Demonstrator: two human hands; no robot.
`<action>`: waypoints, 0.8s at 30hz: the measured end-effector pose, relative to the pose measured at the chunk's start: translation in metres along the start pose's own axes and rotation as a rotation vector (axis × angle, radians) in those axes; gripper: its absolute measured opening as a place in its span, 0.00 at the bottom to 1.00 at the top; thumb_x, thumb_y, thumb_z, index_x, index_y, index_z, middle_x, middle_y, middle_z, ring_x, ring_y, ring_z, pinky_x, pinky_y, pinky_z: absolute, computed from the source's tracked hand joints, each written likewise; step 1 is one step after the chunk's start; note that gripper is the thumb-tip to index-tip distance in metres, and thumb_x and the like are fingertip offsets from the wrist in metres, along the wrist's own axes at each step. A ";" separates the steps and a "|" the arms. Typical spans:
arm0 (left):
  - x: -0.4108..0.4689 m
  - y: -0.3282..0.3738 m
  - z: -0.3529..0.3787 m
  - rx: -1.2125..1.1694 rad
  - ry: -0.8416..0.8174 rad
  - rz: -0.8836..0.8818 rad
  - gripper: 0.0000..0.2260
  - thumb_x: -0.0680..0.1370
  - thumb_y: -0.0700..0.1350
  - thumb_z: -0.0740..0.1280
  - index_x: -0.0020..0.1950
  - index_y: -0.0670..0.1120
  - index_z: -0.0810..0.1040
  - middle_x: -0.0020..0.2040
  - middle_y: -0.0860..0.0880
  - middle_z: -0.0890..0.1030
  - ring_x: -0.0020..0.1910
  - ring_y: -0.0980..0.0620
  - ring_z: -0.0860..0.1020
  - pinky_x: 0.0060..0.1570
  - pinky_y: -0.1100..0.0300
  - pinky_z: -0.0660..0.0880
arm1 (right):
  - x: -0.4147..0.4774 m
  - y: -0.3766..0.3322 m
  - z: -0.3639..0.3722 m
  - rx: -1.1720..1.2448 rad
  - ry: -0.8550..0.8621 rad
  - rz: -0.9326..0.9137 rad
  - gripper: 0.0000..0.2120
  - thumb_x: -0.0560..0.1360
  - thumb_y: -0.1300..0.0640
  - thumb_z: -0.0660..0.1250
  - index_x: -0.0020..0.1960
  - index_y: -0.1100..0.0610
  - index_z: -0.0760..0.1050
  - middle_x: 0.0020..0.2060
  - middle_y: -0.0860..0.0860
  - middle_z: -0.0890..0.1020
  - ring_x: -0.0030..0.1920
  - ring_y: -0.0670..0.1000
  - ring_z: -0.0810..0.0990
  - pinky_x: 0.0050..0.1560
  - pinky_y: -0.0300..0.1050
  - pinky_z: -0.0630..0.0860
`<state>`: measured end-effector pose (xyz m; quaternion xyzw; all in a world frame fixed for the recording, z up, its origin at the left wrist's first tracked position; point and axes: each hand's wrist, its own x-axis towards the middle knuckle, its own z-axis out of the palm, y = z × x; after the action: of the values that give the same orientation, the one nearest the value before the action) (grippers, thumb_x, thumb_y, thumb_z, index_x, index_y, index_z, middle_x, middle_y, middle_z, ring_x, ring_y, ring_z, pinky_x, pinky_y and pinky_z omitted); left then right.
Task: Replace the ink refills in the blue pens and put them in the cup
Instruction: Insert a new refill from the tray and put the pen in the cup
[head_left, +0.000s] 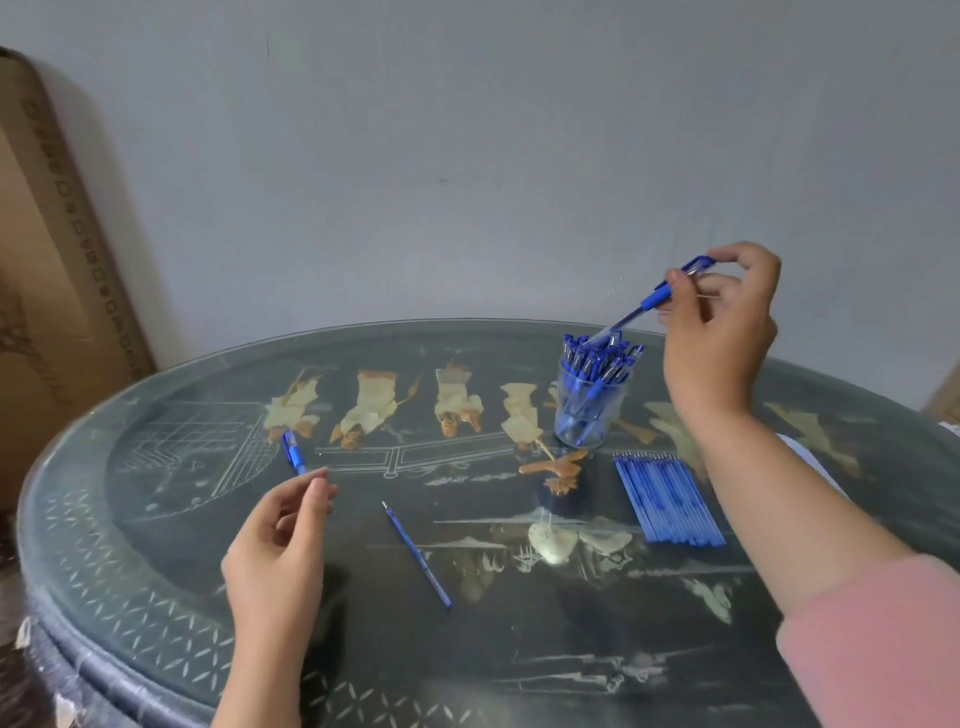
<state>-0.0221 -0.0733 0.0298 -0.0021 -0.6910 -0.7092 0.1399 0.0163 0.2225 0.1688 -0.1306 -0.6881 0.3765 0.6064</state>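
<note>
Left grip (280, 535) hovers loosely curled, empty, over worktop (467, 649) front edge; loose refill (415, 553) beside it. Right grip (722, 332) pinches blue pen (649, 299), tip at mouth of cup (589, 415) near far edge. Step: deposit. Next, I judge: lower, release cleanly among pens.

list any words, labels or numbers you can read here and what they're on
No text here can be read.
On the box: a column of printed marks, too blurred to read.
On the pens and refills: any print is too small to tell.
</note>
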 end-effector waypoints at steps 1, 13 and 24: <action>0.001 -0.001 0.000 -0.001 0.025 -0.005 0.05 0.80 0.44 0.67 0.52 0.51 0.82 0.45 0.52 0.85 0.50 0.50 0.83 0.57 0.52 0.77 | 0.007 0.005 0.002 0.000 0.010 -0.017 0.15 0.78 0.57 0.66 0.49 0.39 0.65 0.38 0.50 0.81 0.41 0.56 0.83 0.47 0.58 0.79; 0.003 -0.011 0.005 0.018 0.039 -0.037 0.05 0.79 0.45 0.68 0.47 0.55 0.82 0.40 0.55 0.85 0.41 0.60 0.83 0.51 0.61 0.76 | 0.029 0.067 0.038 -0.415 -0.366 -0.032 0.09 0.77 0.55 0.70 0.52 0.59 0.75 0.38 0.54 0.83 0.40 0.56 0.80 0.41 0.45 0.74; 0.002 -0.005 0.006 0.025 0.040 -0.025 0.05 0.79 0.45 0.67 0.51 0.51 0.83 0.44 0.51 0.85 0.46 0.52 0.83 0.58 0.47 0.77 | 0.030 0.088 0.050 -0.789 -0.521 0.007 0.20 0.82 0.47 0.58 0.43 0.59 0.80 0.43 0.54 0.82 0.52 0.61 0.75 0.49 0.50 0.68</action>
<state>-0.0262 -0.0682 0.0257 0.0227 -0.6969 -0.7021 0.1447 -0.0612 0.2833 0.1324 -0.2546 -0.9075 0.1084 0.3161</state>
